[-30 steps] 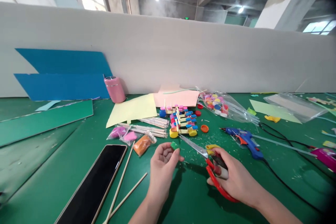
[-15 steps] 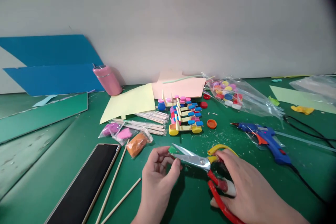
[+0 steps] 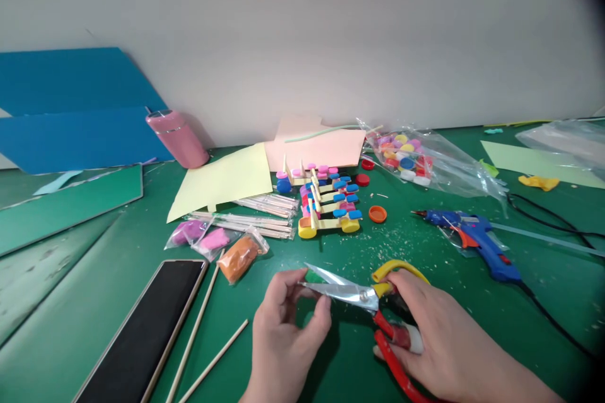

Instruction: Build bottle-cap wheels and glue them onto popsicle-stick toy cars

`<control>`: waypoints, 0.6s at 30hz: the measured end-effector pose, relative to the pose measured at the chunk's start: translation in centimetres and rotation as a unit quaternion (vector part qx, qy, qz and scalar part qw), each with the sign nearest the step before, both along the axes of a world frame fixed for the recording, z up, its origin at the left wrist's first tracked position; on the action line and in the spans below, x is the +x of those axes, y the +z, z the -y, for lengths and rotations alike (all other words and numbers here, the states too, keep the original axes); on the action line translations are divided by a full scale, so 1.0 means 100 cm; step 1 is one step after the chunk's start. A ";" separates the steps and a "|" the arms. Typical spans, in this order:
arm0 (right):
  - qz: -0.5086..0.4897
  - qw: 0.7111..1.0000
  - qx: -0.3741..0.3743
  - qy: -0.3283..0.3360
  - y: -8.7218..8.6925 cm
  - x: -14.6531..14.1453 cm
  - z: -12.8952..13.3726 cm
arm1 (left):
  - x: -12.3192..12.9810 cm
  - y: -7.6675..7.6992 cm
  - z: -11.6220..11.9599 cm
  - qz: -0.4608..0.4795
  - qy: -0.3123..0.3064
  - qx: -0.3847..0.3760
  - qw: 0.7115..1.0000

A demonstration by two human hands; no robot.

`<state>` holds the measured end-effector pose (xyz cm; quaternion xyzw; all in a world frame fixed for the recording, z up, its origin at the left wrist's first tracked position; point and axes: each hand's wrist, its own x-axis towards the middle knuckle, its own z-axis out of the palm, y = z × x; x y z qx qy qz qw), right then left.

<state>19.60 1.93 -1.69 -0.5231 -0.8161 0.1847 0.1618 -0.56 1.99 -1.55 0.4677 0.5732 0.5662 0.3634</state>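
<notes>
My right hand (image 3: 439, 321) grips a pair of scissors (image 3: 347, 293) with yellow and red handles. The blades stand slightly apart and point left, towards my left hand (image 3: 293, 327). A small green piece (image 3: 314, 276) shows between the blades, at the fingertips of my left hand. The fingers of that hand are curled about it, and the near blade covers part of the piece. Just beyond the blades stand several small constructions (image 3: 331, 224) of pale sticks with yellow, blue and pink parts.
On the right lies a blue glue gun (image 3: 472, 236) with its black cord. Bagged clay (image 3: 241, 257), a phone (image 3: 146, 327) and wooden sticks (image 3: 215, 359) are at the left. Behind are a pink bottle (image 3: 178, 138), yellow paper (image 3: 224, 179) and a bag of bottle caps (image 3: 411, 157).
My left thumb has moved away from the blade, and the green piece now sits further behind the near blade. The view has shifted slightly, so the tabletop things appear a little further left.
</notes>
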 end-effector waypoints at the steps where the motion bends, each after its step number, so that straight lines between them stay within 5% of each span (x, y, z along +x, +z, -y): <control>1: 0.006 1.000 -0.005 0.003 0.001 0.000 0.000 | 0.001 0.000 0.001 -0.006 0.008 0.006 1.000; 18: 0.023 1.000 0.004 -0.008 0.005 -0.009 0.006 | 0.005 0.002 0.007 -0.024 0.074 0.028 0.997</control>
